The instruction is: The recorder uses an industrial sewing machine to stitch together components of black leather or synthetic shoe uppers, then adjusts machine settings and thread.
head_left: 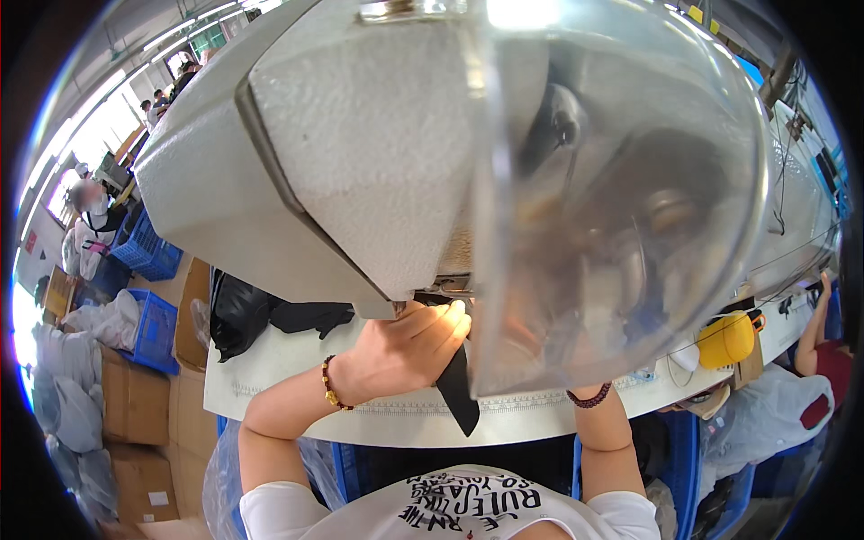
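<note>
A large grey sewing machine head (360,135) fills the upper middle of the head view. Just below its needle area is my left hand (405,346), with fingers bent and pressed together on a black fabric piece (460,396). A pointed end of that fabric hangs from under my fingers toward the table's front edge. My right hand (585,367) is behind a clear plastic cover (621,225) at the machine's right. Glare and blur through the cover hide its fingers and anything in them.
More black fabric pieces (310,315) and a black bag (236,315) lie on the white table (360,423) at left. A yellow container (725,340) stands at right. Blue crates (155,331) and cardboard boxes (135,396) are at left; other people are in the background.
</note>
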The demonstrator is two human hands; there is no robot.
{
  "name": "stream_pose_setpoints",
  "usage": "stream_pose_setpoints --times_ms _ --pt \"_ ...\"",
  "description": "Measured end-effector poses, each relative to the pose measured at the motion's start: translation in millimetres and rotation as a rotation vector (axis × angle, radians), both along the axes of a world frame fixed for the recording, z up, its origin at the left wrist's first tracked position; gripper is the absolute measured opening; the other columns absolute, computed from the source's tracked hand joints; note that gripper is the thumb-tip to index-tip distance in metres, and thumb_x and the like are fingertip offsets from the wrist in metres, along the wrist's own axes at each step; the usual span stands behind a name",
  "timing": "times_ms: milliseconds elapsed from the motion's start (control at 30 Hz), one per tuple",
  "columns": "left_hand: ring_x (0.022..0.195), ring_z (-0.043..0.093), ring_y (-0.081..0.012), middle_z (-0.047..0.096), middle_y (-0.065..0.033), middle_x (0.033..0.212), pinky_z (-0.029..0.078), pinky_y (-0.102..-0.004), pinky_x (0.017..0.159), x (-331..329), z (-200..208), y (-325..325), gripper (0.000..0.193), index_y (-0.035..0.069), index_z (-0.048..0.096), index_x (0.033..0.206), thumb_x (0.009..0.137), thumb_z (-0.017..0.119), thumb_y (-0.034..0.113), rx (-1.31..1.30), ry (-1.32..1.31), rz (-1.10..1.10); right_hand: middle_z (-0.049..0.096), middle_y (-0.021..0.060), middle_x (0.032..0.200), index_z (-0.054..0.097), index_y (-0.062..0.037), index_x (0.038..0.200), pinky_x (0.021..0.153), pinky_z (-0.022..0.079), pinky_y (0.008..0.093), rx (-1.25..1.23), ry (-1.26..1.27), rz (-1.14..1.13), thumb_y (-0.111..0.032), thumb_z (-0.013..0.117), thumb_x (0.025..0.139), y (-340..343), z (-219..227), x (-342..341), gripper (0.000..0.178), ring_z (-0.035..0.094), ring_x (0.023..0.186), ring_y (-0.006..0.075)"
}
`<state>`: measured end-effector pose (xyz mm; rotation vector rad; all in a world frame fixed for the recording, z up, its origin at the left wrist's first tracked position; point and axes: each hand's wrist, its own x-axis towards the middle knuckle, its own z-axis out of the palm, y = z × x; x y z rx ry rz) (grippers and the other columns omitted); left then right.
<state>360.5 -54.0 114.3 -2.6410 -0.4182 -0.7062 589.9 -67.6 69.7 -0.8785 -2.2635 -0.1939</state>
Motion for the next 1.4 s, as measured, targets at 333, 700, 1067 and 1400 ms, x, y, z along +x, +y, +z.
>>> stream_pose_setpoints --times_ms 333,700,1067,1400 --pt "0.081 0.059 -0.0139 0.058 -0.0015 0.095 0.048 -0.0279 0.065 -14 6 9 0.031 0.005 0.063 0.095 0.064 0.059 0.008 -0.072 -0.028 -0.022 0.058 0.0096 0.082 0.059 -0.0067 0.081 0.057 0.049 0.0328 -0.609 0.734 -0.043 -0.005 0.056 0.066 -15 -30 -39 0.015 0.059 0.069 0.023" --pt "0.078 0.058 -0.0179 0.06 0.0001 0.092 0.047 -0.0296 0.069 -24 10 25 0.035 0.01 0.061 0.107 0.072 0.057 0.01 -0.313 0.003 -0.088 0.056 0.0081 0.078 0.06 -0.0065 0.081 0.059 0.045 0.0324 -0.128 0.124 -0.166 -0.006 0.057 0.066 -24 -19 -31 0.015 0.055 0.068 0.0225" --pt "0.089 0.057 -0.0236 0.058 -0.0093 0.105 0.047 -0.0332 0.075 -27 29 4 0.042 0.003 0.057 0.111 0.069 0.063 0.009 -0.408 0.098 0.087 0.056 0.0071 0.075 0.061 -0.0062 0.086 0.065 0.044 0.0334 -0.072 0.108 -0.178 -0.005 0.059 0.071 -20 -20 -39 0.016 0.054 0.069 0.0235" --pt "0.072 0.057 -0.0189 0.058 -0.0086 0.093 0.038 -0.0285 0.051 4 0 -22 0.041 -0.003 0.058 0.101 0.061 0.062 0.005 -0.18 -0.176 0.24 0.058 0.0055 0.069 0.061 -0.0037 0.095 0.056 0.046 0.0307 -0.082 0.306 0.049 0.0 0.061 0.069 -35 -10 -49 0.026 0.057 0.056 0.023"
